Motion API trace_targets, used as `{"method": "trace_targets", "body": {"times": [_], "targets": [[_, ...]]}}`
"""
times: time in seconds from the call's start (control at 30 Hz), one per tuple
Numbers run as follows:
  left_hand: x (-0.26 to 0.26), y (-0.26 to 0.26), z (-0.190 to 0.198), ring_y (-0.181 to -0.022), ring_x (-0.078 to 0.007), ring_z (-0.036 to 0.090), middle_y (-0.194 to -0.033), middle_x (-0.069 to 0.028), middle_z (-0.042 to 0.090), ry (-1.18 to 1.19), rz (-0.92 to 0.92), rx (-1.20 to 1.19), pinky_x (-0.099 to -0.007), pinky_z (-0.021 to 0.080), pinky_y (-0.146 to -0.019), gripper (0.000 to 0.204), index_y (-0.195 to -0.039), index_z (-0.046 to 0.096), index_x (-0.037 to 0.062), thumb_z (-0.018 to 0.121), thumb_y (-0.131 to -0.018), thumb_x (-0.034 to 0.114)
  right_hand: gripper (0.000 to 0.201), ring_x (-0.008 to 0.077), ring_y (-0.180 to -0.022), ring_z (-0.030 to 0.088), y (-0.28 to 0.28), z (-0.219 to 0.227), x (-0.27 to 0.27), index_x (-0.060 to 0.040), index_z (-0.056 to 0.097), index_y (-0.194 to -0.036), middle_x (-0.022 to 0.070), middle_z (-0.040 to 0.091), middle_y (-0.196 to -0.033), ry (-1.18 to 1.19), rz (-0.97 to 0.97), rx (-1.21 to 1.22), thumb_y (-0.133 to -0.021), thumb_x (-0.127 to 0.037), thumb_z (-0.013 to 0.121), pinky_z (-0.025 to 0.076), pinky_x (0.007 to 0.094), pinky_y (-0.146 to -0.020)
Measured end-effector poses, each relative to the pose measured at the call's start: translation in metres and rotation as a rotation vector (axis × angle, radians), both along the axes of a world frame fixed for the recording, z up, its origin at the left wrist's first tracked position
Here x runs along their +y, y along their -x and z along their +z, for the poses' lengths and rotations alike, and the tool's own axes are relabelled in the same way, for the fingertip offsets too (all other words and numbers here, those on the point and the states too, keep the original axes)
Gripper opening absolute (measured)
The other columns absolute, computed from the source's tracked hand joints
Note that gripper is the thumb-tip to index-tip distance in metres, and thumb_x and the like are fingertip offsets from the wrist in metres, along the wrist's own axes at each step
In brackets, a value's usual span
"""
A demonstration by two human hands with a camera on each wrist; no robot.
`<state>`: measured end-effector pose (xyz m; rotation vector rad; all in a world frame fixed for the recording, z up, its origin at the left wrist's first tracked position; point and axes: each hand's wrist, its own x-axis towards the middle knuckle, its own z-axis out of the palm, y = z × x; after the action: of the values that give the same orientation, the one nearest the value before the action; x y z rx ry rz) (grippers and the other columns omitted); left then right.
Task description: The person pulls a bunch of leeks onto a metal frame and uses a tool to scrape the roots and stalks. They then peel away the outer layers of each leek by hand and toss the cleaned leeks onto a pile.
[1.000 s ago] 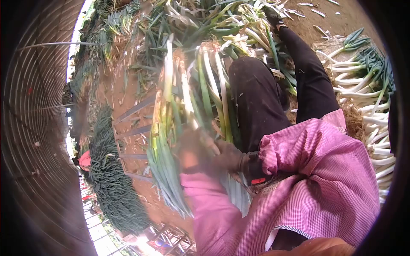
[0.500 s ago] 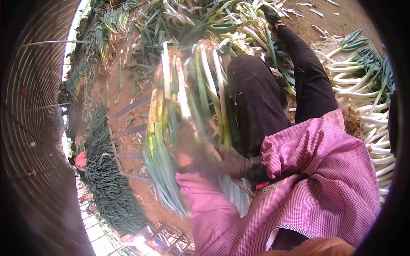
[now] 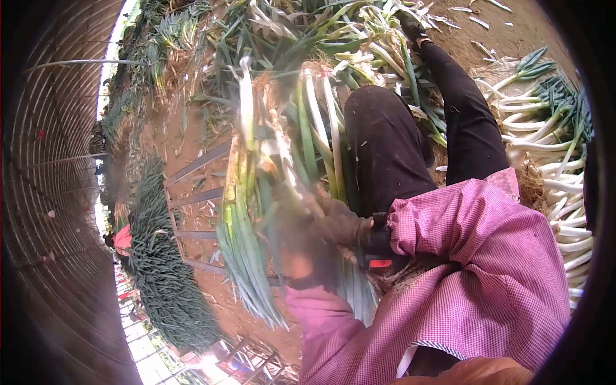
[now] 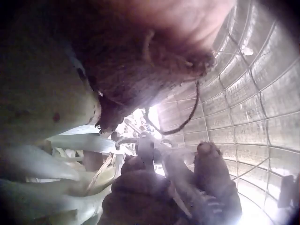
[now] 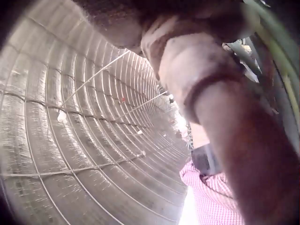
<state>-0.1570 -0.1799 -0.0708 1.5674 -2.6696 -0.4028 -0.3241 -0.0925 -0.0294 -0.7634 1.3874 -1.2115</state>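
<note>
Several green onions with white stalks and hairy roots lie in a row before me. My left hand, gloved and blurred in the head view, grips one green onion below its white part. Close beside it, my gloved right hand holds a tan tube, whose upper end is near that stalk. In the left wrist view, a thick pale stalk is beside the left hand, and the right hand faces it. A blurred rod-like shape fills much of the right wrist view.
Trimmed white onions lie in a row at the right. Loose leaves and peelings are heaped beyond my knee. A green onion pile and metal bars are at the left, under a curved ribbed cover.
My left hand has drawn back toward my body. The white stalk at the left of the row has shifted left, and a yellowish flake shows beside it. The right hand stays about where it was.
</note>
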Motion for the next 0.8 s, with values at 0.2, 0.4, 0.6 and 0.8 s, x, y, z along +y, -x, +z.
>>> {"method": "trace_targets", "body": {"times": [0.2,0.4,0.6,0.8], "targets": [[0.037,-0.004,0.003,-0.082,-0.0396,0.061,-0.086,-0.0248,0.062,-0.017,0.060,-0.038,-0.0440,0.049,-0.068,0.036,-0.094,0.062,0.0020,0.050,-0.087,0.035,0.049,0.0369,-0.093,0.056,-0.002,-0.032,-0.021,-0.0055,0.051,-0.123,0.0281,0.040,-0.127,0.397,0.035,0.564,-0.076,-0.017,0.059,0.045,0.0422,-0.079],[0.065,0.002,0.000,-0.082,-0.0406,0.061,-0.085,-0.0257,0.062,-0.021,0.153,-0.057,-0.0446,0.049,-0.067,0.038,-0.093,0.063,0.0020,0.048,-0.089,0.037,0.027,0.0312,-0.082,0.059,-0.015,-0.056,-0.053,-0.0053,0.067,-0.098,0.0223,0.046,-0.122,0.399,-0.011,0.571,-0.077,-0.020,0.059,0.047,0.0404,-0.071],[0.075,0.037,0.034,-0.083,-0.0425,0.061,-0.082,-0.0256,0.063,-0.036,0.345,-0.050,-0.0475,0.048,-0.069,0.049,-0.089,0.063,0.0004,0.048,-0.087,0.047,0.018,0.0304,-0.083,0.060,0.003,-0.043,-0.072,-0.0135,0.071,-0.090,0.0167,0.059,-0.094,0.347,0.185,0.827,-0.079,-0.019,0.058,0.047,0.0398,-0.070],[0.080,0.016,0.017,-0.085,-0.0420,0.061,-0.084,-0.0258,0.063,0.069,0.373,-0.037,-0.0485,0.047,-0.069,0.042,-0.094,0.062,0.0013,0.049,-0.088,0.041,0.024,0.0326,-0.091,0.061,0.019,-0.045,-0.084,-0.0108,0.068,-0.099,0.0190,0.060,-0.097,0.493,0.203,0.798,-0.077,-0.017,0.061,0.047,0.0419,-0.079]]}}
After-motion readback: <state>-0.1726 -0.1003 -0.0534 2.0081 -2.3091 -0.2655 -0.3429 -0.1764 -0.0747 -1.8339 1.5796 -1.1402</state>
